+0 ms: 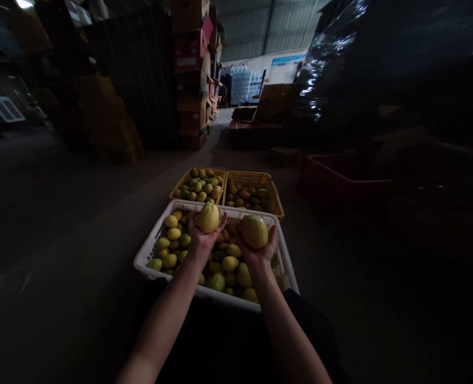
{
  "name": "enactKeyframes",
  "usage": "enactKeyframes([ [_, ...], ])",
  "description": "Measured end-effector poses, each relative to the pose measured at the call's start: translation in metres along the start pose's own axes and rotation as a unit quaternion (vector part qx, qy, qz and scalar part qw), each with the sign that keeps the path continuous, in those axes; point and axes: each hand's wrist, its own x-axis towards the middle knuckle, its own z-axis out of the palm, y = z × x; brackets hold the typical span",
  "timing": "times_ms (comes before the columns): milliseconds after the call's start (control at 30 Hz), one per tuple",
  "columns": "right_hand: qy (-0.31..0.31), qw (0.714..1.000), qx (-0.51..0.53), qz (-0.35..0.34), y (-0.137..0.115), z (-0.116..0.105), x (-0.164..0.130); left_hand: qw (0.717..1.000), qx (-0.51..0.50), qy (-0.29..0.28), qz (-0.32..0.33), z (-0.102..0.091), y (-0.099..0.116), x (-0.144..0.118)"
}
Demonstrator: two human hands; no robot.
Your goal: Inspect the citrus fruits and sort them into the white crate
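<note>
- Holding a yellow-green mango (208, 217) up in the left hand (202, 234), palm turned up, fingers curling round its lower half, with the fruit sitting above the far rim of the white crate.
- The right hand (259, 248) is cupping a second mango (254, 231), a bit greener and rounder looking, with its fingers wrapping the underside and right side. So both hands are closing on fruit, neither one lying flat or spread.
- Both mangoes are hovering just over the white plastic crate (152, 250), close to each other but not touching, left one slightly further out.
- That crate is sitting right in front of the person and it's holding a pile of loose mangoes (228, 264), a mix of yellow and green ones.
- Just behind it, two yellow crates are standing side by side: the left yellow crate (180, 184) is looking pretty full of greenish fruit, the right yellow crate (274, 200) is holding fewer, some more orange.
- Off to the right a red bin (340, 178) is sitting on the floor in the gloom, well apart from the hands.
- Further back, stacked cardboard boxes (194, 74) are towering up on the left of the aisle. Lighting is really dim, so can't tell much else.
</note>
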Motion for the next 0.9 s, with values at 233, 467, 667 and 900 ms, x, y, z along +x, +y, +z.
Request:
enactKeyframes([
  [233,-0.034,0.998,-0.034,0.028,0.006,-0.001,0.003,0.999,0.016,-0.037,0.001,-0.001,-0.003,-0.001],
  [467,-0.096,0.995,-0.004,0.005,0.003,-0.01,0.006,0.999,0.0,-0.035,0.026,0.005,-0.004,-0.001],
  [667,-0.125,0.992,-0.019,0.008,0.004,-0.012,0.006,0.997,-0.018,-0.067,0.027,0.003,-0.001,-0.003],
  [900,-0.094,0.994,-0.052,0.013,0.009,-0.003,0.0,0.998,-0.004,-0.064,0.028,-0.002,-0.001,-0.001],
])
